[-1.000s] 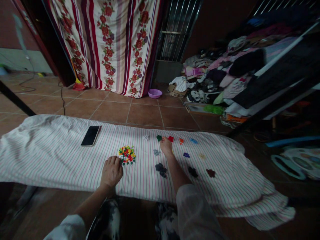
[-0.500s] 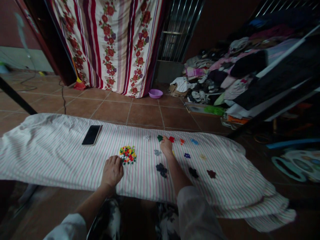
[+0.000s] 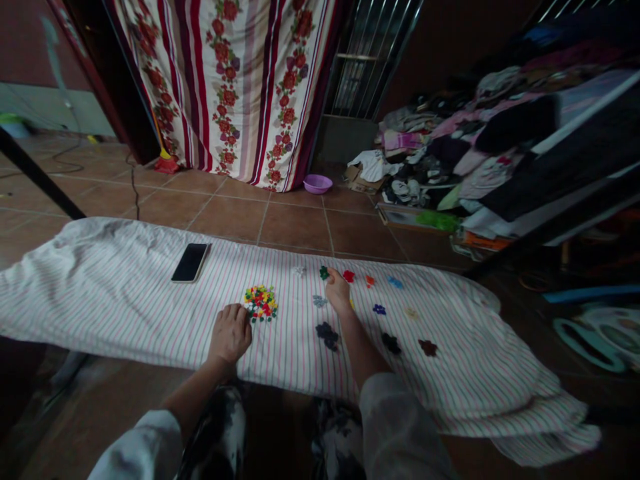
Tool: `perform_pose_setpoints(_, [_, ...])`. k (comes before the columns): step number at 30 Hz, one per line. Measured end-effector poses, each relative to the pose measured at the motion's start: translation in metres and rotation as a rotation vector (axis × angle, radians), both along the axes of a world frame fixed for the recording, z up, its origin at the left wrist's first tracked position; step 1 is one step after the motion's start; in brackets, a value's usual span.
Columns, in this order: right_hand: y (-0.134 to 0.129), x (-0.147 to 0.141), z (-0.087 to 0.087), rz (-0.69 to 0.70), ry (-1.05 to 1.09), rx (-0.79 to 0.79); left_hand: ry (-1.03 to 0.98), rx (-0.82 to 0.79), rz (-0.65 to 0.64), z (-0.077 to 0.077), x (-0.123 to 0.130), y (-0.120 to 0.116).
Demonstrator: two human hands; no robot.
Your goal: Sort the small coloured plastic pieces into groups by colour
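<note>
My left hand [image 3: 230, 335] rests palm down on the striped cloth, fingers loosely bent, its fingertips at the left edge of a mixed pile of small red, yellow, green and white pieces [image 3: 261, 304]. Further right, my right hand [image 3: 339, 291] reaches forward with thumb and forefinger pinched at a small cluster of green pieces [image 3: 324, 273]. What lies between those fingertips is too small to make out. Around it are single-colour clusters: white [image 3: 299, 271], light grey [image 3: 319, 301], dark grey [image 3: 327, 336], red [image 3: 349, 275], orange [image 3: 370, 281]. A yellow one is partly hidden by my right hand.
Light blue [image 3: 395, 283], dark blue [image 3: 379, 309], beige [image 3: 411, 312], black [image 3: 391, 343] and dark red [image 3: 428, 347] clusters lie to the right. A phone [image 3: 191, 263] lies on the left of the cloth [image 3: 125, 293]. Beyond are a purple basin [image 3: 318, 184] and heaped clothes.
The view has shifted slightly. My right hand has moved a little nearer me and right relative to the green cluster, its fingertips still at it. My left hand stays beside the mixed pile.
</note>
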State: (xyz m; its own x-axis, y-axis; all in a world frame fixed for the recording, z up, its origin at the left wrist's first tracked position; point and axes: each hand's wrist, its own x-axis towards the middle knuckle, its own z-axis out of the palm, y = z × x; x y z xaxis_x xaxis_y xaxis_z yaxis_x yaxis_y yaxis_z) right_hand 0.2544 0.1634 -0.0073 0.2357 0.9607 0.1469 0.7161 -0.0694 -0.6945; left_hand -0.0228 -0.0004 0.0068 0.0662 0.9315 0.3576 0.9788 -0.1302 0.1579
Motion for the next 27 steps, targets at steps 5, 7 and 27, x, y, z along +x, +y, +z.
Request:
perform_pose_setpoints(5, [-0.004,-0.003,0.012,-0.011,0.007,0.002,0.003,-0.004,0.000,0.000,0.000,0.000])
perform_pose_setpoints(7, [-0.009,-0.009,0.017,0.001,0.007,0.029,0.007,-0.004,0.001,0.000,0.000,0.000])
perform_pose_setpoints(27, [-0.093,-0.092,0.015,0.705,-0.267,0.001,0.036,-0.021,0.001,-0.001,-0.001,0.001])
